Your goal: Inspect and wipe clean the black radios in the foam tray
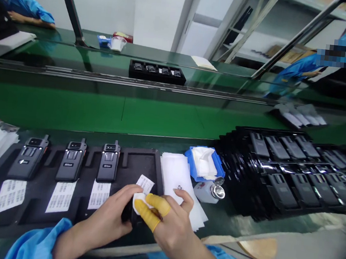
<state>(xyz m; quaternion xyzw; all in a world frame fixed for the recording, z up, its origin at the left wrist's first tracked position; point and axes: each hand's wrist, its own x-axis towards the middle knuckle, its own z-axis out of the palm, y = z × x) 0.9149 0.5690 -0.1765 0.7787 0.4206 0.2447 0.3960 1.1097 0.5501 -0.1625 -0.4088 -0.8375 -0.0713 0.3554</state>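
Pressing a white wipe (137,204) with yellow-covered fingers (148,216), the right hand (174,230) touches a dark device (137,220), mostly hidden, which the left hand (111,211) grasps from the other side. Just beyond the fingertips is a printed label (145,183); to their left, three handsets (107,166) lie in a black tray (140,163). To their right are white sheets (171,172), then a metal-topped bottle (206,192), a blue box (190,164) and, farther, stacked trays (236,194). Well beyond the fingers stands a small black case (156,77).

Forearms (72,236) angled inward; left hand (113,214) curled, right hand (176,228) bent over, fingers (148,215) (two yellow-sheathed) pinched together.
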